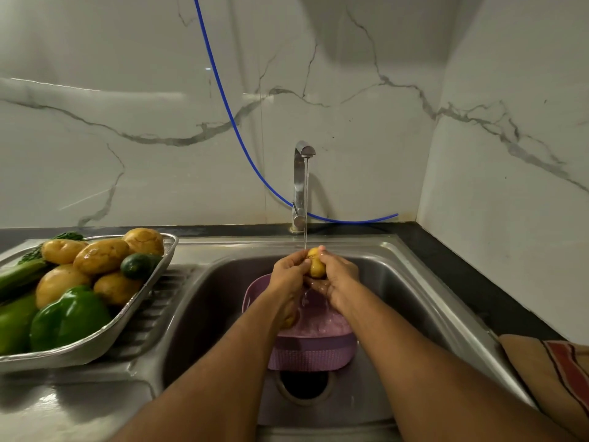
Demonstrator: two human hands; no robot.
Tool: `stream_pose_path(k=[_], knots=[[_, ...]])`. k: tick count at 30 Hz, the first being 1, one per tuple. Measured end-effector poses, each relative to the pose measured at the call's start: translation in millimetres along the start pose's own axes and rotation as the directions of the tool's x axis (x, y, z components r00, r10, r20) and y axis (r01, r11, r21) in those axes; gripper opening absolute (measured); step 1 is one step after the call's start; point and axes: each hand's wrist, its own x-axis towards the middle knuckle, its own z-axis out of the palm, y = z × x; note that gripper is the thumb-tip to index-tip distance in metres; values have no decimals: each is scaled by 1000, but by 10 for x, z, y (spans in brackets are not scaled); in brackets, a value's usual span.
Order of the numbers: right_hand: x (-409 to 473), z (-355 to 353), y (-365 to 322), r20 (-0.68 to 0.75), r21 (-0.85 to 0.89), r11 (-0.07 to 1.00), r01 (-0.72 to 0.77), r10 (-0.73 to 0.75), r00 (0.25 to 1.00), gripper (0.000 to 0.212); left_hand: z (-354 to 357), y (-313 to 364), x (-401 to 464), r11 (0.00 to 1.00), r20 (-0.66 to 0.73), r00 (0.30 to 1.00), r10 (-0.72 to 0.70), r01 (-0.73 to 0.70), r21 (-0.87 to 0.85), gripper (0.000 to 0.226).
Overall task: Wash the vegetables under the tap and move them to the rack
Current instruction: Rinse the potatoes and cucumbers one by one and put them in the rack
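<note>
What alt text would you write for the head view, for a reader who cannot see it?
Both hands, left hand and right hand, hold a potato under the running tap, above a purple basket in the steel sink. At left, a metal rack holds potatoes, green peppers and other greens.

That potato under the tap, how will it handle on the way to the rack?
The potato is wet, so probably slippery. Both hands, left and right, grip it; keep that. It looks rounded, so it may roll off the piled rack.
</note>
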Motion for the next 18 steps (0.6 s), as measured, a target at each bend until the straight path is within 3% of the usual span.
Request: stream_pose_path(k=[2,7,11,14,18], knots=[[-31,-26,-17,15,-19,1000,4,-4,1000,17,13,20,-21,1000,9,1000,9,-9,3,29],[-91,-10,16,124,-135,989,58,-41,991,14,-21,-12,19,998,-266,962,54,-41,56,14],[-98,35,30,154,-148,987,66,-43,987,24,-104,-35,70,999,-298,954,30,-16,51,16],[-53,54,59,77,-244,961,134,-119,990,14,-71,-56,75,950,-221,963,151,-79,303,23],[53,-3,86,83,-512,809,289,-288,954,22,-23,-124,102,739,-38,968,246,-162,654,25]])
